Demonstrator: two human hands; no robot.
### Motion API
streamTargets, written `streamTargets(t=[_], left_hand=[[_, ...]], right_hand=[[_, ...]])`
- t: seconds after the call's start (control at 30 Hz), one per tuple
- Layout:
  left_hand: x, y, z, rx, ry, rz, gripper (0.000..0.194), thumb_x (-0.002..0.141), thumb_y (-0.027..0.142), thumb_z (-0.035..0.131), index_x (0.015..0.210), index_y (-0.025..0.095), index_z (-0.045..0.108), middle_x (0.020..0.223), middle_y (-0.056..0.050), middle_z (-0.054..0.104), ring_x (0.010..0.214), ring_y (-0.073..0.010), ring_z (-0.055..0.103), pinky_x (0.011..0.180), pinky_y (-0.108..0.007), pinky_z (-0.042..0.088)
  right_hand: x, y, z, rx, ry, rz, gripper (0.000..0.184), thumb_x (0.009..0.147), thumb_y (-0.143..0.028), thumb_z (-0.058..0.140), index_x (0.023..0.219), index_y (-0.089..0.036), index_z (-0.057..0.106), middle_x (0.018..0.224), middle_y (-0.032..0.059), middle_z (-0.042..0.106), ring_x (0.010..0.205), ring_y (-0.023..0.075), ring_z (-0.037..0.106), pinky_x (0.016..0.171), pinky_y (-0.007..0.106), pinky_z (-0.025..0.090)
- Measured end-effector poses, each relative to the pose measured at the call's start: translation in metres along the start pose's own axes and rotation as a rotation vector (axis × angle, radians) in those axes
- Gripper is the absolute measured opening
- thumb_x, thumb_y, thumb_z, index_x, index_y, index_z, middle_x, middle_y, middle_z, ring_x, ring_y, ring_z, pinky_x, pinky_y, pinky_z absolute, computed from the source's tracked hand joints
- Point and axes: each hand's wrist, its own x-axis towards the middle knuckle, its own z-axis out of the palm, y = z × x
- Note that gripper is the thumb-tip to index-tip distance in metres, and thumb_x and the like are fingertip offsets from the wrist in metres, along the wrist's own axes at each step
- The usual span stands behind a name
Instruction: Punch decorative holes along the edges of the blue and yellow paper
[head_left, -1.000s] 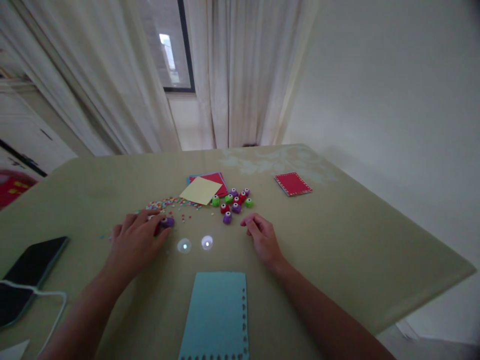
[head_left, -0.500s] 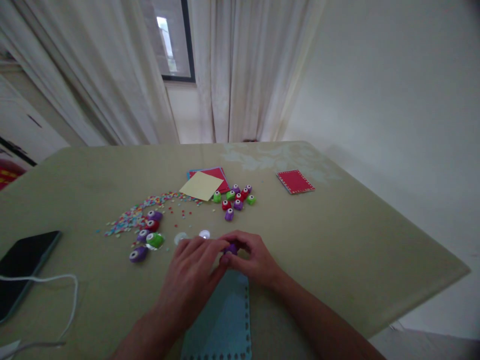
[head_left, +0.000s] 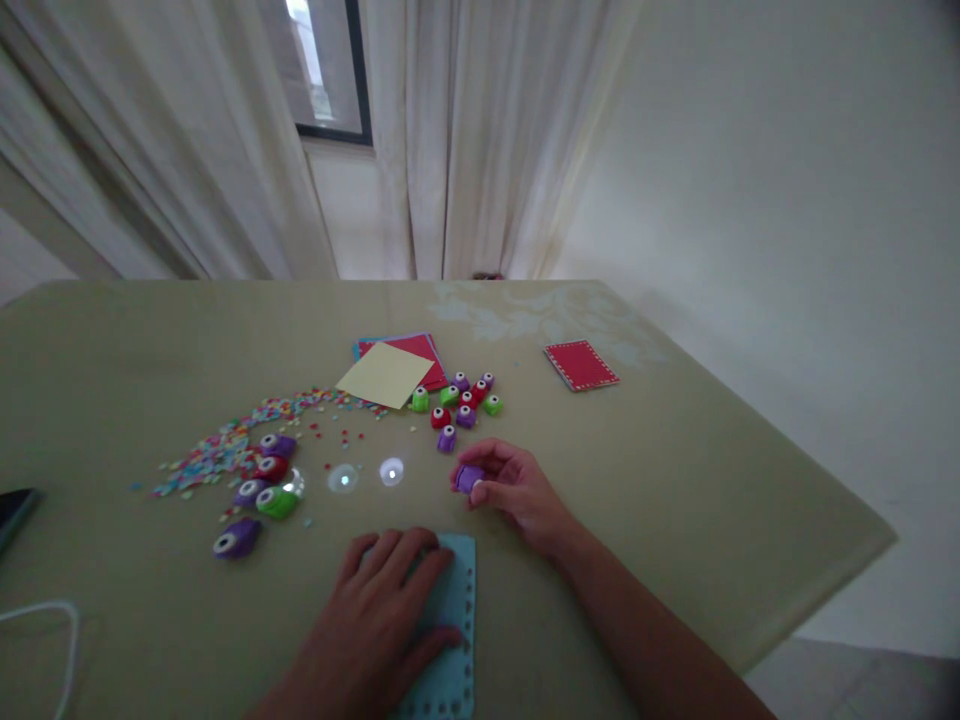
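Observation:
My right hand (head_left: 514, 492) pinches a small purple one-eyed toy (head_left: 469, 480) between thumb and fingers, just above the table. My left hand (head_left: 390, 610) lies spread on the light-blue notebook (head_left: 456, 590), fingers apart, covering much of its cover. Beyond my right hand sits a cluster of similar red, green and purple toys, the nearest a purple toy (head_left: 447, 439). Left of my left hand are several more, including a green toy (head_left: 277, 502) and a purple toy (head_left: 237, 539).
Small colourful beads (head_left: 225, 450) are scattered at the left. A yellow paper square (head_left: 385, 375) overlaps red sheets (head_left: 427, 350). A red square card (head_left: 581, 365) lies farther right. Part of a phone (head_left: 15, 510) and a white cable (head_left: 73, 630) show at the left edge.
My left hand brought a purple toy from the left-hand group to my right hand, which now holds it. The left hand then let go and came down onto the notebook.

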Motion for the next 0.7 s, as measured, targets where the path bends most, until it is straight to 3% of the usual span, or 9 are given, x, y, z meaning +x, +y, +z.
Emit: streamTargets(t=[0.17, 0.27, 0.37, 0.47, 0.7], left_hand=[[-0.002, -0.03, -0.005, 0.096, 0.125, -0.082, 0.051, 0.101, 0.044, 0.076, 0.147, 0.031, 0.06, 0.148, -0.008, 0.069, 0.127, -0.0339, 0.066, 0.106, -0.05, 0.047], [-0.005, -0.04, -0.009, 0.087, 0.146, -0.132, 0.063, 0.1, 0.057, 0.075, 0.154, 0.032, 0.055, 0.158, -0.009, 0.063, 0.137, -0.0361, 0.06, 0.109, -0.052, 0.046], [-0.007, -0.045, -0.01, 0.05, 0.108, -0.137, 0.074, 0.095, 0.06, 0.08, 0.158, 0.034, 0.052, 0.162, -0.008, 0.059, 0.141, -0.0357, 0.058, 0.114, -0.052, 0.045], [-0.008, -0.045, -0.01, 0.032, 0.09, -0.154, 0.077, 0.091, 0.058, 0.084, 0.157, 0.035, 0.053, 0.16, -0.007, 0.06, 0.139, -0.0362, 0.059, 0.114, -0.052, 0.045], [-0.002, -0.04, -0.012, 0.037, 0.147, -0.106, 0.065, 0.101, 0.055, 0.072, 0.158, 0.032, 0.052, 0.153, -0.009, 0.064, 0.134, -0.0346, 0.061, 0.113, -0.052, 0.042]], right_hand=[[-0.006, -0.003, 0.002, -0.323, -0.001, -0.014, 0.045, 0.083, -0.054, 0.092, 0.108, -0.021, 0.076, 0.097, 0.0043, 0.079, 0.083, 0.0179, 0.069, 0.072, 0.029, 0.053], [-0.011, -0.007, 0.006, -0.678, 0.071, -0.085, 0.033, 0.09, -0.047, 0.088, 0.1, -0.019, 0.074, 0.089, 0.0014, 0.073, 0.077, 0.0159, 0.063, 0.071, 0.028, 0.049], [-0.012, -0.007, 0.006, -0.894, 0.089, -0.173, 0.023, 0.095, -0.039, 0.084, 0.097, -0.019, 0.074, 0.091, 0.0016, 0.07, 0.078, 0.0161, 0.062, 0.072, 0.028, 0.048], [-0.012, -0.005, 0.005, -0.964, 0.082, -0.246, 0.019, 0.098, -0.037, 0.083, 0.103, -0.02, 0.076, 0.1, 0.0039, 0.071, 0.086, 0.0178, 0.066, 0.078, 0.03, 0.051], [-0.012, -0.004, 0.006, -0.982, 0.057, -0.253, 0.012, 0.102, -0.032, 0.079, 0.107, -0.021, 0.075, 0.104, 0.0055, 0.072, 0.091, 0.0202, 0.069, 0.08, 0.032, 0.054]])
